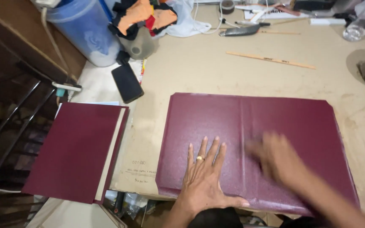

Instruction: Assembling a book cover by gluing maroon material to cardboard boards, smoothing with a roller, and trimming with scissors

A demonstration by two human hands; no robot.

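A large maroon textured cover sheet (275, 122) lies flat on the tan work table (199, 63), its corners clipped. My left hand (203, 175) rests palm down on the sheet's lower middle, fingers spread, a ring on one finger. My right hand (275, 158) is blurred with motion, flat on the sheet just right of the centre crease. Neither hand holds anything.
A finished maroon book cover (70, 152) with a cream edge lies at the left. A black phone (127, 82), a blue-white plastic container (87, 29), cloth scraps (146, 17), a wooden ruler (271, 60), a clear bottle (362, 21) and tools sit along the back.
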